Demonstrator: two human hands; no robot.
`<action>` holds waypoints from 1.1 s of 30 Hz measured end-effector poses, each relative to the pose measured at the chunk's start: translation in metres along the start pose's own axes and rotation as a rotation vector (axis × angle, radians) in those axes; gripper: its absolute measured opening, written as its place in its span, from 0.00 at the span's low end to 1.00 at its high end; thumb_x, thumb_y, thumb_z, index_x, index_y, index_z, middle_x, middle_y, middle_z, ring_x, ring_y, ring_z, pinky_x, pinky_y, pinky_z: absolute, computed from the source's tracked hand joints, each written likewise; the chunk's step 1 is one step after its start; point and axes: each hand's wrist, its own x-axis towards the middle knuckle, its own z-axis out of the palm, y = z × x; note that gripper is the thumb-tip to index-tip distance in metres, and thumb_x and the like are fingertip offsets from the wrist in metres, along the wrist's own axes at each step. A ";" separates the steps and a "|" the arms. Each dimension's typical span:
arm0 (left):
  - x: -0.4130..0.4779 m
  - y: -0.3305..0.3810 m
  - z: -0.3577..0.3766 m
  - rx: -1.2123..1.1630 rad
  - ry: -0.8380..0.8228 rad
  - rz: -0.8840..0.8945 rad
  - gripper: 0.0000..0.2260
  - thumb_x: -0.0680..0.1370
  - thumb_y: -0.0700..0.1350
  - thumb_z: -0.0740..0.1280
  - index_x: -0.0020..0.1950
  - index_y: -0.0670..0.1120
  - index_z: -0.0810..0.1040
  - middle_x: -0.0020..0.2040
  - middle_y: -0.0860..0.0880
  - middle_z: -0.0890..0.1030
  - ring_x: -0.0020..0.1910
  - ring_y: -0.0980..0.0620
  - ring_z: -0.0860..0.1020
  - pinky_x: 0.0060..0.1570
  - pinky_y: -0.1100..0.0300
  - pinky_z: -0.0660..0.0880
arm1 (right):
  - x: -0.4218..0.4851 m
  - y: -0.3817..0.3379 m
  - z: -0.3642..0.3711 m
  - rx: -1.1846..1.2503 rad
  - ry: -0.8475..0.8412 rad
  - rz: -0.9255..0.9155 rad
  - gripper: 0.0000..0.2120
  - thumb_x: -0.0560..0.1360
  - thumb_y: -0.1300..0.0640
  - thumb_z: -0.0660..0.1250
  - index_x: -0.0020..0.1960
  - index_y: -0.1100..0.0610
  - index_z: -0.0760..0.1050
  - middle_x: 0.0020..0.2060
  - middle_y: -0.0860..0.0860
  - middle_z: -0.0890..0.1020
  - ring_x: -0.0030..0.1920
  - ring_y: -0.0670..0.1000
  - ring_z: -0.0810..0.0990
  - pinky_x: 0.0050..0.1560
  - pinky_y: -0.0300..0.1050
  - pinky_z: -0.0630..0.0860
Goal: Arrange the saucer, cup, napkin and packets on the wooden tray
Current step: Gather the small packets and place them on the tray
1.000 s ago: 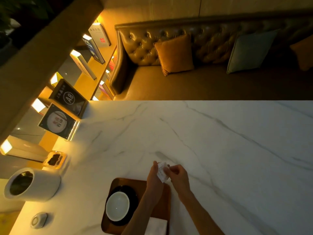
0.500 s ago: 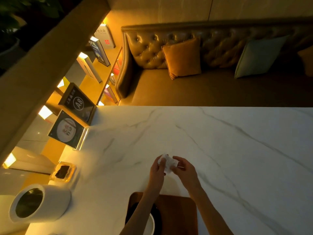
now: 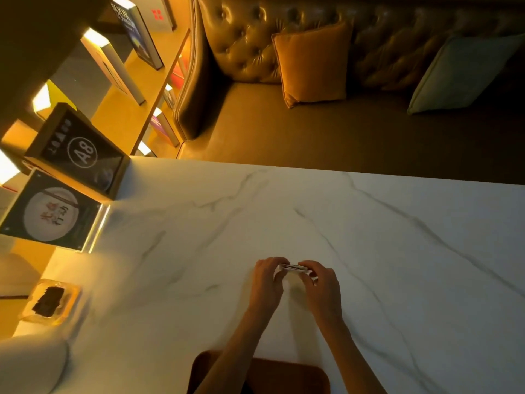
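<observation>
Both my hands hold a small stack of white packets [image 3: 293,267] edge-on above the marble table, beyond the tray. My left hand [image 3: 267,282] pinches the stack's left end and my right hand [image 3: 322,288] pinches its right end. Only the far edge of the wooden tray [image 3: 289,371] shows at the bottom of the view, partly behind my forearms. The saucer, cup and napkin are out of view.
The white marble table [image 3: 397,265] stretches wide to the right. At its left edge stand an A8 sign [image 3: 82,155], a framed card [image 3: 51,214], a glass dish with dark contents [image 3: 49,301] and a white cylinder [image 3: 28,362]. A leather sofa with cushions lies beyond.
The view has tilted up, so the tray, saucer and cup slid out of the bottom. My hands moved farther from the tray and turned the packets flat into an edge-on stack.
</observation>
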 end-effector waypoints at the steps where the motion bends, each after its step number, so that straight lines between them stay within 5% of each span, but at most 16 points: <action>1: 0.002 -0.002 0.006 0.021 0.018 0.003 0.09 0.79 0.40 0.66 0.57 0.46 0.81 0.54 0.50 0.83 0.54 0.51 0.76 0.53 0.64 0.69 | 0.004 0.005 0.004 0.003 0.005 0.004 0.09 0.76 0.57 0.68 0.56 0.55 0.79 0.50 0.51 0.83 0.50 0.51 0.80 0.52 0.42 0.79; 6: 0.004 -0.020 0.023 -0.022 0.016 -0.036 0.12 0.79 0.40 0.66 0.63 0.45 0.78 0.57 0.48 0.80 0.56 0.49 0.76 0.57 0.60 0.74 | 0.016 0.023 0.027 0.041 -0.045 0.000 0.12 0.77 0.63 0.65 0.60 0.57 0.77 0.54 0.53 0.82 0.55 0.51 0.80 0.58 0.43 0.78; 11: 0.005 -0.036 0.032 -0.016 0.068 -0.001 0.11 0.79 0.45 0.66 0.62 0.49 0.77 0.56 0.51 0.80 0.54 0.51 0.77 0.55 0.56 0.77 | 0.017 0.031 0.042 0.027 -0.064 -0.078 0.19 0.78 0.61 0.65 0.68 0.54 0.71 0.57 0.44 0.77 0.56 0.41 0.76 0.52 0.21 0.70; 18: 0.011 -0.051 0.039 -0.016 0.064 -0.024 0.12 0.77 0.46 0.68 0.60 0.53 0.77 0.55 0.55 0.80 0.54 0.56 0.77 0.55 0.56 0.78 | 0.013 0.037 0.044 -0.019 -0.070 -0.158 0.18 0.80 0.63 0.62 0.69 0.55 0.72 0.60 0.51 0.79 0.58 0.43 0.76 0.55 0.19 0.67; 22: 0.014 -0.046 0.034 -0.051 -0.003 -0.069 0.09 0.77 0.47 0.69 0.57 0.50 0.80 0.51 0.53 0.82 0.49 0.54 0.79 0.52 0.54 0.79 | 0.011 0.034 0.037 -0.009 -0.071 -0.113 0.17 0.80 0.60 0.61 0.69 0.52 0.72 0.57 0.50 0.81 0.56 0.44 0.78 0.55 0.27 0.71; 28: -0.016 -0.023 -0.005 -0.181 -0.145 -0.186 0.06 0.77 0.45 0.69 0.52 0.45 0.81 0.40 0.46 0.81 0.38 0.51 0.77 0.43 0.48 0.76 | -0.016 0.016 0.004 0.005 -0.164 -0.083 0.21 0.78 0.48 0.63 0.70 0.47 0.69 0.38 0.44 0.79 0.41 0.45 0.79 0.42 0.38 0.79; 30: -0.041 -0.014 -0.021 -0.190 -0.218 -0.200 0.07 0.77 0.43 0.68 0.54 0.44 0.80 0.43 0.40 0.81 0.41 0.43 0.79 0.45 0.43 0.77 | -0.041 0.010 -0.010 0.133 -0.257 -0.047 0.22 0.78 0.48 0.62 0.72 0.44 0.66 0.40 0.44 0.80 0.39 0.43 0.80 0.37 0.36 0.80; 33: -0.087 0.001 -0.042 -0.327 -0.263 -0.245 0.10 0.79 0.41 0.66 0.60 0.50 0.77 0.49 0.39 0.78 0.42 0.43 0.83 0.38 0.52 0.83 | -0.086 -0.001 -0.026 0.181 -0.335 -0.019 0.20 0.80 0.54 0.61 0.72 0.46 0.67 0.46 0.45 0.81 0.41 0.42 0.82 0.36 0.36 0.81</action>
